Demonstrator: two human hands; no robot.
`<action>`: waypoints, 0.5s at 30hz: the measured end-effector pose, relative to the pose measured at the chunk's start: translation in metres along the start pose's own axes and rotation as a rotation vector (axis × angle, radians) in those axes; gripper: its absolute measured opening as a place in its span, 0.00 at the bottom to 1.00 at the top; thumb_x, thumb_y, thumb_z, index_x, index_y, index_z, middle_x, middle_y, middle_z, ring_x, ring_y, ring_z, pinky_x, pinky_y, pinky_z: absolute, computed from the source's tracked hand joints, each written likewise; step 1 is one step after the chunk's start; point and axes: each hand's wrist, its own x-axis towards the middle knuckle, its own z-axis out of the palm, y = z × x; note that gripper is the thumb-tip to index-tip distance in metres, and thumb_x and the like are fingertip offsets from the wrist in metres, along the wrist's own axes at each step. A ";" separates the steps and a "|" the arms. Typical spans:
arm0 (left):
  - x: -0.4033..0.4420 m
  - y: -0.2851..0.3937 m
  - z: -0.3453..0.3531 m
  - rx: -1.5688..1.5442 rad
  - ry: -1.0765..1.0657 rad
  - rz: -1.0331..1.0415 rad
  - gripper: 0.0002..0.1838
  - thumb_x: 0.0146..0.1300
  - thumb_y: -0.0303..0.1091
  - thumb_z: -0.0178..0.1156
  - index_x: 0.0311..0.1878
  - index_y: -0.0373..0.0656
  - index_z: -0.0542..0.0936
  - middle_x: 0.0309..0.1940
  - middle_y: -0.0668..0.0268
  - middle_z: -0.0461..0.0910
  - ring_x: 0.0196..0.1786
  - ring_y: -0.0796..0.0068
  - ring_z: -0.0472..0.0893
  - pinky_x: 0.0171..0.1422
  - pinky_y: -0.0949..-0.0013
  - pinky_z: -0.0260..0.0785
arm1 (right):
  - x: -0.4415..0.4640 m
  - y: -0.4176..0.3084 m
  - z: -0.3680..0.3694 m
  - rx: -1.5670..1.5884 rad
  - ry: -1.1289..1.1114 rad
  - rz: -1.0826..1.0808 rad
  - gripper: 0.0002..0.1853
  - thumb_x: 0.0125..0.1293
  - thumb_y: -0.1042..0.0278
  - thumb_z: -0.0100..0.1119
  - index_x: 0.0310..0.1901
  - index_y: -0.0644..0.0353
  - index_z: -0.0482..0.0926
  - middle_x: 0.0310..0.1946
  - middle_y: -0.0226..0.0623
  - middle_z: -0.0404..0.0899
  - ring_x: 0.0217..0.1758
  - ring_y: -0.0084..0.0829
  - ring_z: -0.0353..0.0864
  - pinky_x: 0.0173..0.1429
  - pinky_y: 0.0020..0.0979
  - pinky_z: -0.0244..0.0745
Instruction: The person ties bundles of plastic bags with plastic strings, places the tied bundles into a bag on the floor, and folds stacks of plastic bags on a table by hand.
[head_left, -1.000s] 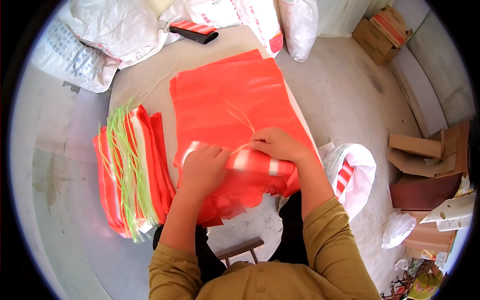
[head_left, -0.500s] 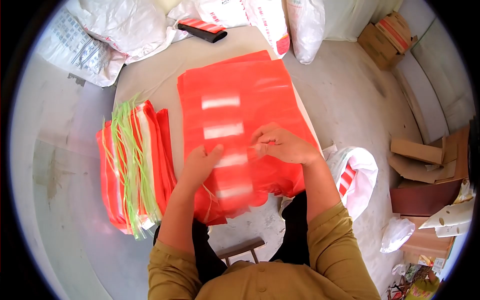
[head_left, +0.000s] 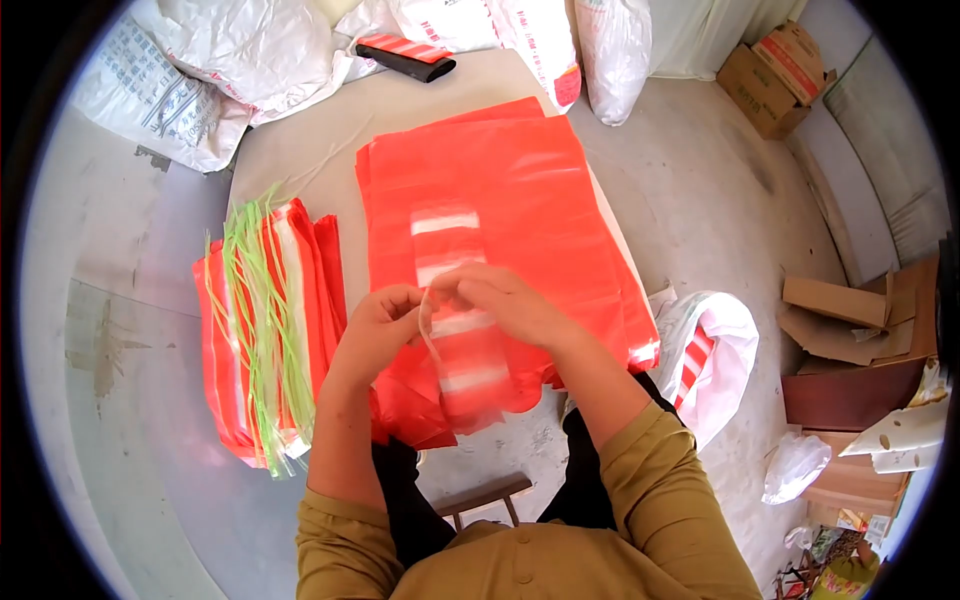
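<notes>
A stack of red plastic sheets (head_left: 540,220) lies on the table in front of me. On top is a red-and-white striped strip (head_left: 447,222), running toward me under my hands; its near end is blurred. My left hand (head_left: 385,325) is closed at the strip's left edge, thumb and fingers pinched together. Reaching across the strip, my right hand (head_left: 490,300) is closed too, its fingertips close to the left ones. A thin pale string (head_left: 428,325) loops between the two hands and hangs over the strip.
A pile of folded red-and-white pieces with green strings (head_left: 262,330) lies left. A black-ended striped roll (head_left: 405,57) is at the back by white sacks (head_left: 250,55). Right of the table stands an open white bag (head_left: 722,350) with striped material; cardboard boxes (head_left: 850,320) lie farther right.
My right hand has moved left to meet my left hand over the strip. A pale string now shows looped between them. The sheets' right near corner now lies flatter.
</notes>
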 end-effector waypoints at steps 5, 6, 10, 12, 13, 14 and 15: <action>-0.006 0.008 -0.004 -0.021 -0.076 0.078 0.16 0.74 0.26 0.61 0.62 0.36 0.81 0.37 0.71 0.82 0.37 0.84 0.76 0.44 0.76 0.69 | 0.009 0.017 0.022 -0.424 0.039 -0.148 0.07 0.72 0.73 0.58 0.47 0.62 0.83 0.43 0.40 0.80 0.48 0.36 0.81 0.52 0.37 0.77; -0.007 0.008 -0.001 -0.029 -0.064 0.148 0.18 0.74 0.25 0.60 0.65 0.37 0.80 0.38 0.69 0.83 0.38 0.84 0.76 0.44 0.75 0.70 | 0.010 0.015 0.026 -0.449 0.024 -0.133 0.06 0.71 0.73 0.59 0.45 0.63 0.82 0.42 0.40 0.80 0.47 0.37 0.80 0.51 0.37 0.77; -0.007 0.008 0.000 -0.066 -0.029 0.264 0.22 0.75 0.23 0.56 0.70 0.40 0.77 0.43 0.66 0.85 0.38 0.83 0.75 0.45 0.75 0.69 | 0.012 0.012 0.030 -0.530 0.007 -0.094 0.06 0.72 0.72 0.59 0.40 0.65 0.80 0.39 0.40 0.80 0.44 0.36 0.79 0.48 0.37 0.76; -0.008 0.008 0.003 -0.096 0.051 0.284 0.21 0.76 0.24 0.54 0.71 0.40 0.76 0.45 0.66 0.85 0.38 0.82 0.75 0.44 0.75 0.69 | 0.012 0.011 0.030 -0.452 0.007 -0.074 0.07 0.74 0.70 0.58 0.40 0.65 0.80 0.37 0.40 0.79 0.41 0.35 0.79 0.47 0.37 0.76; -0.008 0.008 0.004 -0.111 0.090 0.293 0.21 0.77 0.24 0.53 0.71 0.40 0.76 0.47 0.65 0.85 0.38 0.82 0.75 0.44 0.75 0.69 | 0.012 0.011 0.030 -0.412 0.008 -0.064 0.08 0.75 0.69 0.58 0.40 0.65 0.80 0.36 0.40 0.79 0.40 0.34 0.78 0.46 0.37 0.75; -0.007 0.008 0.003 -0.103 0.104 0.278 0.21 0.77 0.25 0.52 0.70 0.40 0.76 0.48 0.65 0.85 0.38 0.82 0.75 0.45 0.75 0.70 | 0.012 0.012 0.029 -0.393 0.002 -0.054 0.08 0.76 0.69 0.57 0.41 0.65 0.80 0.36 0.40 0.79 0.40 0.33 0.78 0.47 0.37 0.76; -0.005 0.009 0.002 -0.094 0.117 0.264 0.20 0.77 0.25 0.51 0.70 0.40 0.76 0.48 0.65 0.84 0.38 0.82 0.75 0.45 0.75 0.70 | 0.013 0.014 0.029 -0.374 -0.005 -0.045 0.08 0.77 0.69 0.56 0.41 0.65 0.80 0.36 0.39 0.80 0.40 0.33 0.78 0.47 0.36 0.76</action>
